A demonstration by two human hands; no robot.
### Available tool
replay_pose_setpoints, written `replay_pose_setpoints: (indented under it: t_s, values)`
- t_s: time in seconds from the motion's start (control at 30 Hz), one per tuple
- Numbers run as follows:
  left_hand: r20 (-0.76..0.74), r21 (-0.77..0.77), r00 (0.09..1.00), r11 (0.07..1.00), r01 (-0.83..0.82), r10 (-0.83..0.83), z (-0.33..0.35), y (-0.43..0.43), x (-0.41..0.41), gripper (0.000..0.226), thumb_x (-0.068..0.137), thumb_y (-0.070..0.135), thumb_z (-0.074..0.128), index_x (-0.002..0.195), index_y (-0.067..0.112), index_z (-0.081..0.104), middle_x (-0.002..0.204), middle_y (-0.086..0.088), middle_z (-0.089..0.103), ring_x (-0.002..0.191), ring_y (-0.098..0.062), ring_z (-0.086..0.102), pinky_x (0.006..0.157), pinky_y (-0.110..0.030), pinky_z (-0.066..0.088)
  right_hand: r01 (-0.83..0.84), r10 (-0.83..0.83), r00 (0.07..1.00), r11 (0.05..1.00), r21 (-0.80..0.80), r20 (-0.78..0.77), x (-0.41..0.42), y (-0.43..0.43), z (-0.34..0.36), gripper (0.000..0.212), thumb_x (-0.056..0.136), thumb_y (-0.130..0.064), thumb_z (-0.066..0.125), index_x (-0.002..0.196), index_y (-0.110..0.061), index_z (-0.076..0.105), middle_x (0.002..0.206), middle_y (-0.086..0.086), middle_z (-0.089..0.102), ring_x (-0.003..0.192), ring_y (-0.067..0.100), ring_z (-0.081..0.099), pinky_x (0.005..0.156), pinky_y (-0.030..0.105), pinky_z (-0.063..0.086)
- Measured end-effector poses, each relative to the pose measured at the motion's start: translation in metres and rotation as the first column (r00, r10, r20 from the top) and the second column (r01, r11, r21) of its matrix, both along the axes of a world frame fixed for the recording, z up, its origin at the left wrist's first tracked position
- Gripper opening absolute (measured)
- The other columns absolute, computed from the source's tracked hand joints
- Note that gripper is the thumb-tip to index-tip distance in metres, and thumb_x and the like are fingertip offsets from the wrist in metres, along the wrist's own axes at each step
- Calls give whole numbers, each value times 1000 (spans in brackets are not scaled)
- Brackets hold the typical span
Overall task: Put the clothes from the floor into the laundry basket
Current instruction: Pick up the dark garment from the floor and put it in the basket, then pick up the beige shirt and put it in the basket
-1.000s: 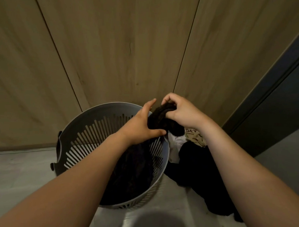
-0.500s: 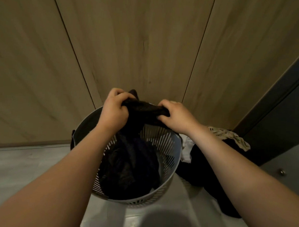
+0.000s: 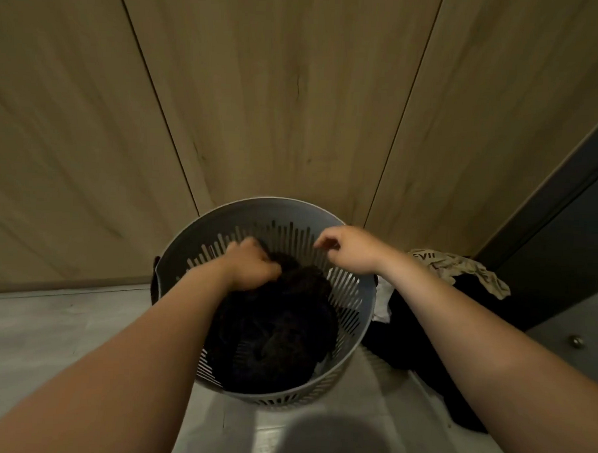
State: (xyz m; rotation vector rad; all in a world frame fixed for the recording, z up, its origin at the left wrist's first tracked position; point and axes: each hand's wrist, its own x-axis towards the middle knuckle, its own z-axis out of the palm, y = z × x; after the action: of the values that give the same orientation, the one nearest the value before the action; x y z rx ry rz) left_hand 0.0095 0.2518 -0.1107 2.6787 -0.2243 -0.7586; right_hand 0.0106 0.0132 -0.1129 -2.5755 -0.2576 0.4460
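A round grey slotted laundry basket (image 3: 257, 212) stands on the floor against the wooden wall. Dark clothes (image 3: 279, 331) fill its inside. My left hand (image 3: 251, 267) is down inside the basket, fisted on the dark garment at its top. My right hand (image 3: 349, 247) hovers over the basket's right rim, fingers loosely curled and holding nothing. On the floor to the right of the basket lies a pile: black clothes (image 3: 420, 327), a beige printed garment (image 3: 456, 269) on top, and a bit of white cloth (image 3: 381, 300) beside the basket.
Wooden wall panels (image 3: 296, 106) rise right behind the basket. A dark door frame (image 3: 565, 210) stands at the right, with a small round doorstop (image 3: 576, 340) on the floor. Pale grey floor (image 3: 46, 328) extends left of the basket.
Both hands carried the dark garment over the basket and lowered it in. My right hand has let go and lifted away; my left hand pushed down into the basket with it.
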Motion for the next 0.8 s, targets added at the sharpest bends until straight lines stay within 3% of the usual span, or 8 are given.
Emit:
replay_pose_setpoints:
  t_s: [0.1,0.17,0.23,0.3,0.4,0.6,0.7,0.8]
  values:
    - [-325,199,939,962,187,-115,-21,-5,-9,57,72,58,55,108,18,73,125,-10,65,113,-29,62,100,-38,50,103,-112,991,988,111,76,-2,-11,5,24,93,-9,55,103,-23,73,100,-4,71,96,18,68,85,32,53]
    - [-380,258,909,925,280,-170,-25,-8,-8,56,84,55,54,120,16,70,129,-8,63,115,-28,60,102,-40,47,142,-157,982,980,142,103,-2,-20,10,23,92,-10,54,93,-26,70,96,-1,75,89,24,71,80,39,56]
    - [-293,188,943,957,221,-160,-21,-17,-1,42,93,46,51,114,15,71,125,-8,64,108,-25,61,92,-35,46,194,-216,970,965,179,113,-3,-33,13,24,91,-10,54,87,-28,69,92,3,76,84,29,71,74,44,58]
    - [-106,72,985,987,143,-135,-13,-31,6,35,97,39,50,108,14,72,120,-11,67,107,-27,62,88,-31,44,256,-283,953,943,211,106,-5,-49,15,24,90,-8,53,86,-25,69,90,8,77,81,33,72,71,46,59]
    - [144,-99,988,993,69,-55,-4,-63,9,30,99,33,51,107,11,70,113,-12,69,105,-29,64,87,-33,47,323,-347,932,927,190,109,-12,-81,16,21,91,-6,55,92,-21,71,92,10,76,88,29,72,80,44,58]
    - [368,-272,927,945,180,-71,4,-119,0,21,95,27,54,104,14,68,96,-5,71,91,-26,66,77,-33,50,459,-467,883,881,111,52,-37,-149,5,17,92,-8,57,96,-17,71,85,4,73,85,25,69,75,32,53]
    - [472,-264,873,925,272,-122,2,-147,1,23,92,25,55,105,13,71,102,-8,71,100,-31,63,86,-38,52,519,-520,854,851,78,-13,-49,-179,-9,18,92,-7,56,90,-20,68,80,2,70,81,26,67,75,36,55]
    - [509,-149,832,929,339,-222,1,-174,5,27,90,30,50,107,20,69,110,-3,67,109,-32,52,93,-43,48,567,-566,823,823,27,-43,-57,-201,-26,18,93,-11,56,101,-14,71,91,9,74,86,29,69,74,35,54]
